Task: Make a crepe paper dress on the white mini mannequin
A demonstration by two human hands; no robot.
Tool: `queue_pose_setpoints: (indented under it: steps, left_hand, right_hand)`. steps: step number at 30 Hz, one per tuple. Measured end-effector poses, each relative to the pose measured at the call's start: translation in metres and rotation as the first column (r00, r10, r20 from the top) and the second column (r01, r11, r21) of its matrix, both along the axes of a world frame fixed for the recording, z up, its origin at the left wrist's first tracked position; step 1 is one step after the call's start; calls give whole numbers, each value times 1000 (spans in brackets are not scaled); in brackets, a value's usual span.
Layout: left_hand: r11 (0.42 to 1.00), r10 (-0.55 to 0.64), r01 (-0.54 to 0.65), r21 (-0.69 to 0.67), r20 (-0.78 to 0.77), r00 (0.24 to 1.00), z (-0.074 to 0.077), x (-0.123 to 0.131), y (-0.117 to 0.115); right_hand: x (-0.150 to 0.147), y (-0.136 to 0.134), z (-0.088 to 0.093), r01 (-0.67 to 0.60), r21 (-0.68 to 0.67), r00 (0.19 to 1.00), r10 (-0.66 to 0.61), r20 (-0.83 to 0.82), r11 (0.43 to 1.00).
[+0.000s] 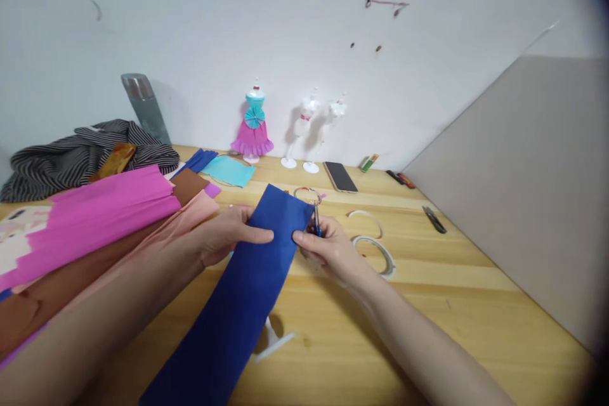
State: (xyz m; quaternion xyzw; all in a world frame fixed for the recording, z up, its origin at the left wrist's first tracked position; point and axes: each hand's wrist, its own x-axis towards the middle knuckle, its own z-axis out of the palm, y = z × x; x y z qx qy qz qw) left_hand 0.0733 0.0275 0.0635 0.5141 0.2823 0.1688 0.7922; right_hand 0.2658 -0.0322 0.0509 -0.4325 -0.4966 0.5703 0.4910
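A long strip of dark blue crepe paper (242,292) runs from the near edge up to the middle of the wooden table (428,304). My left hand (223,235) pinches its left edge near the top, thumb across the paper. My right hand (328,247) grips the right edge and also holds a pair of scissors (314,216) with blue handles; the blades are mostly hidden by the fingers. A white doll stand (273,342) lies partly under the strip.
Pink (95,216), brown and peach paper sheets lie at the left, with striped cloth (80,155) behind. A dressed mannequin (253,124), two bare white mannequins (304,127), a phone (340,176), tape rings (375,250), thread snips (434,219) and a grey board (533,184) at right.
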Motion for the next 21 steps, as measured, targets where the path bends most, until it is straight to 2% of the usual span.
queue_pose_setpoints:
  steps: [3,6,8,11,15,21]
  left_hand:
    - [994,107,-107,-28,-22,994,1,6,-5]
    - [979,202,-202,9,-56,978,1,7,-9]
    - [965,260,-256,50,-82,962,1,6,-11]
    - [950,304,-294,100,-104,947,3,5,-12]
    - [950,303,-292,107,-105,947,2,3,-11]
    - [953,302,-298,58,-80,950,-2,0,-6]
  right_hand:
    - [11,3,6,-35,28,994,32,105,999]
    - [28,1,23,-114,71,960,92,265,991]
    - [39,-2,37,-158,94,920,111,376,983]
    - [47,-7,47,-280,43,804,210,556,959]
    - [46,-6,40,-377,-18,656,281,700,926]
    - [48,2,29,-488,-91,516,371,772,868]
